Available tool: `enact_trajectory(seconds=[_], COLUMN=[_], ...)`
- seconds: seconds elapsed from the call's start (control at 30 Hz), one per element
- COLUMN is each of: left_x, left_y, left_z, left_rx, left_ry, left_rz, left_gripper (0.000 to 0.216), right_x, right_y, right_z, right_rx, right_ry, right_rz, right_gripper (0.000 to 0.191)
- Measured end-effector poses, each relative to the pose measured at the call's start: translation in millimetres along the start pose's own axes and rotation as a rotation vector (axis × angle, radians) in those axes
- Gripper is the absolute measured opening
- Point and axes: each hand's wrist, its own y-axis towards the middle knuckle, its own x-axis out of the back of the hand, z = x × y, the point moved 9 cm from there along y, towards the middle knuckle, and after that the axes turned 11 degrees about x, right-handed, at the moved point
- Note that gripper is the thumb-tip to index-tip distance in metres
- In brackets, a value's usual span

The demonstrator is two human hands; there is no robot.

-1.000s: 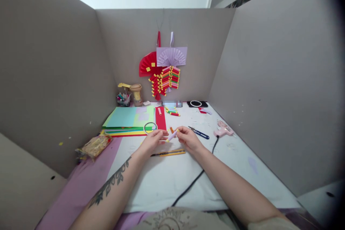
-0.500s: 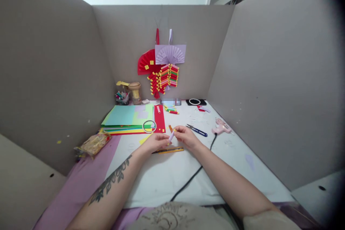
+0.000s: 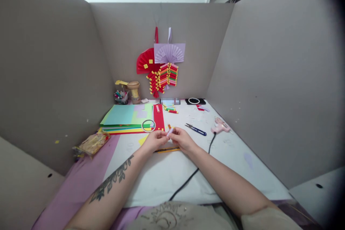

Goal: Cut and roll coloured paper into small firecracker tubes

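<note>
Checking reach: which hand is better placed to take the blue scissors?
Probably the right hand: the scissors lie just beyond it; the left hand would need to cross. Both pinch the lilac roll.

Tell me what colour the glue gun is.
The glue gun is pink, best seen in the head view.

The paper roll (image 3: 169, 132) pinched between the left hand (image 3: 155, 141) and the right hand (image 3: 182, 139) looks like matt lilac paper. At eleven o'clock from it lies a stack of smooth, matt coloured sheets (image 3: 126, 116), with a glossy clear tape ring (image 3: 148, 125) on its edge. At two o'clock the snips (image 3: 196, 129) show bare metal blades and a shiny blue plastic handle; farther that way the glue gun (image 3: 220, 125) is pink plastic. At eight o'clock a crinkled bag (image 3: 91, 144) glints like cellophane. The walls (image 3: 269, 79) are dull, matt cardboard.
</note>
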Motion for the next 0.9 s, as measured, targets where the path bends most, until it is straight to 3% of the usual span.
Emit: enact_trajectory(seconds=[0.2,0.43,0.67,0.9], left_x=[2.2,-7.1,-5.1,-5.8], left_y=[-0.3,-3.4,-5.3,-6.9], left_z=[-0.6,-1.1,-6.2,-8.8], left_rx=[0.001,-0.03,-0.042,-0.049], left_ry=[0.031,0.075,0.132,0.13], left_rz=[-0.06,0.012,-0.037,-0.039], left_gripper=[0.035,0.032,0.032,0.03], right_x=[2.2,5.2,0.3,4.0], right_y=[0.3,0.9,0.3,0.7], right_z=[1.6,2.2,-2.9,2.9], right_rx=[-0.016,-0.003,-0.011,-0.018], right_ry=[0.022,-0.02,0.003,0.002], right_rz=[-0.042,-0.048,-0.005,-0.047], right_gripper=[0.027,0.028,0.026,0.028])
